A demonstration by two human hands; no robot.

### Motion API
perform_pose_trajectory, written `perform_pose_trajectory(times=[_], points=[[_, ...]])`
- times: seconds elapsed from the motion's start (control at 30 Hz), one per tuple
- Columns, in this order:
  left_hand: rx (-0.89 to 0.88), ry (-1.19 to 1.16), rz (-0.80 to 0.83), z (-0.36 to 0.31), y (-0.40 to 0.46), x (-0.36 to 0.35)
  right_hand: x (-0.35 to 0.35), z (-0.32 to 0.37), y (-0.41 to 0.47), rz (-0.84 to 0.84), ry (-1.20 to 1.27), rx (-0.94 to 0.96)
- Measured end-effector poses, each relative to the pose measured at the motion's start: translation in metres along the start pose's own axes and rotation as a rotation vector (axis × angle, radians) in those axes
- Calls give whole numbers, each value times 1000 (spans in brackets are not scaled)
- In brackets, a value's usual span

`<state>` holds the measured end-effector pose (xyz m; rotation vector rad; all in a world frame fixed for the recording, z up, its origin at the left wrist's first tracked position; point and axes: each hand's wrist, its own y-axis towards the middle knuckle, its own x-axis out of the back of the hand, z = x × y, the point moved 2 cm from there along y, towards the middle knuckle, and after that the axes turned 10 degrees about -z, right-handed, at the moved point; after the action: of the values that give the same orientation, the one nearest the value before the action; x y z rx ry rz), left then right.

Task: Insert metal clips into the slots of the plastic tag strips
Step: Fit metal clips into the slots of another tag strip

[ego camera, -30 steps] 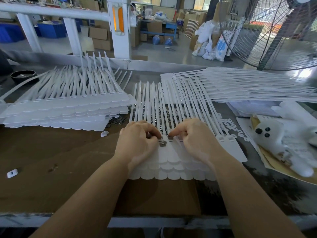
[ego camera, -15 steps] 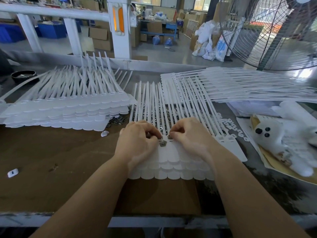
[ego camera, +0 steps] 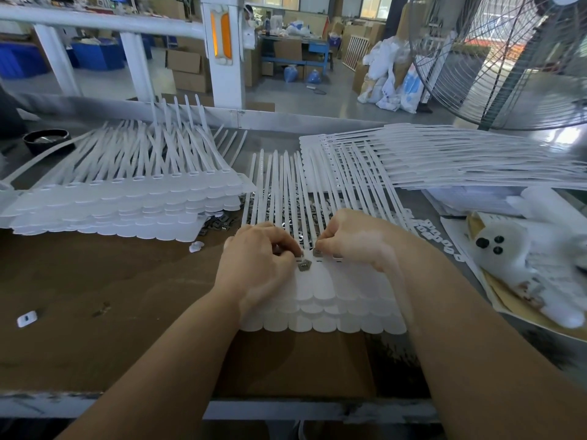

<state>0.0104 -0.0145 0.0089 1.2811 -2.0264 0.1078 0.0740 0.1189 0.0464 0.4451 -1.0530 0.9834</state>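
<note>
A finished stack of tag strips lies far left, well apart from the work; the left hand pinches a metal clip at its fingertips, flat on the middle stack; the open slots run crosswise just right of it, tails pointing away; the right hand, nearer those slots, pinches a second clip at the slot row.

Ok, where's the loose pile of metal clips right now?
In the head view, the metal clips lie on the table behind the left hand, partly under the strips being worked on, beside the left stack of tag strips.
</note>
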Motion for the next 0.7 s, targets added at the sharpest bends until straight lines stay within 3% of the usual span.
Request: perform_pose_trajectory(times=[0.17, 0.5, 0.7], points=[[-6, 3, 5, 1, 0, 0, -2, 1, 3, 2, -26, -4], [-5, 9, -2, 2, 1, -1, -9, -13, -5, -291, 238, 32], [-2, -8, -13, 2, 1, -1, -9, -14, -11, -311, 283, 87]])
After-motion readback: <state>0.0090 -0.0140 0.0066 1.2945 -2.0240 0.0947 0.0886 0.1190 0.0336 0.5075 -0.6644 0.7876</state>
